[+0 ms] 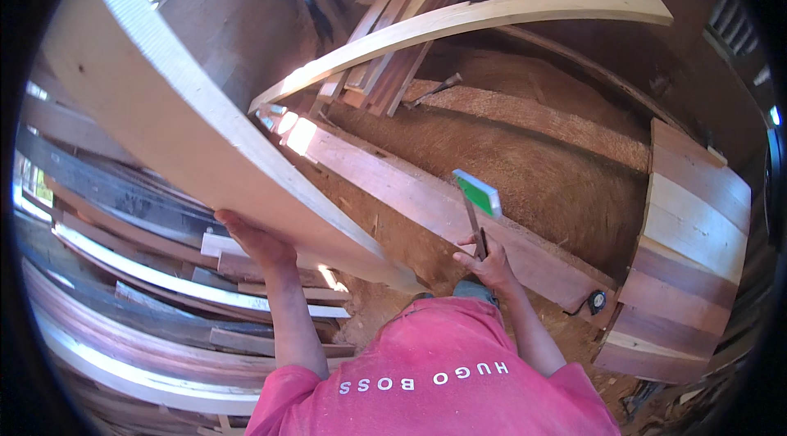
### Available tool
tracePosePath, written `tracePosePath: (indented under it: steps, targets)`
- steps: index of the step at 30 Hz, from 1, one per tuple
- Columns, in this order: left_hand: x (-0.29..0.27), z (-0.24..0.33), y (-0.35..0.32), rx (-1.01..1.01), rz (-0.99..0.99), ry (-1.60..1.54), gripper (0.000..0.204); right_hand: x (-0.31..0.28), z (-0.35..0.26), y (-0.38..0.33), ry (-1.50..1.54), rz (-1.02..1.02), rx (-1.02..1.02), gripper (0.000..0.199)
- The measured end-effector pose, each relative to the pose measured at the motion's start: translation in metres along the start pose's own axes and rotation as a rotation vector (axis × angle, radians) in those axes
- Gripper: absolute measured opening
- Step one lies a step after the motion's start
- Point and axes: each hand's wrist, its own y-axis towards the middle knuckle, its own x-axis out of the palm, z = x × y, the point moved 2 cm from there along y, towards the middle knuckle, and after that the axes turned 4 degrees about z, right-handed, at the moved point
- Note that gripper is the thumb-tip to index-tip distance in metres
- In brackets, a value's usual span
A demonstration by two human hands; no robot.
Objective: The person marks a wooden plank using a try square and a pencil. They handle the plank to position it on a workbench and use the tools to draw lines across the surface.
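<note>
A broad, pale wooden plank (188, 149) slants from the upper left down to my waist, close to the camera. My left hand (261, 246) holds it by its lower left side, fingers partly hidden. In my right hand (490, 264), in front of my body, is what looks like a try square (478, 193) with a green and silver stock. I grip it by its thin, dark blade, so the stock points up and away from me. Below it lies a long reddish board (385, 178), apart from the square.
A round black tape measure (597, 302) sits on the reddish board's near right end. A long pale board (484, 16) crosses the far side over stacked planks (385, 51). A hammer-like tool (438, 88) lies beyond. Boards are piled left (164, 272) and laid side by side right (684, 260).
</note>
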Motion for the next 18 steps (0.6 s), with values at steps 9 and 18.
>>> tracePosePath:
  steps: [9,18]
  targets:
    - [0.045,-0.006,0.057,-0.134,-0.026,-0.143,0.091,0.076,0.043,0.010,-0.001,0.111,-0.209,0.057]
    - [0.039,-0.057,0.147,-0.397,-0.261,-0.178,0.116,0.158,0.050,0.004,-0.080,0.366,0.085,0.081]
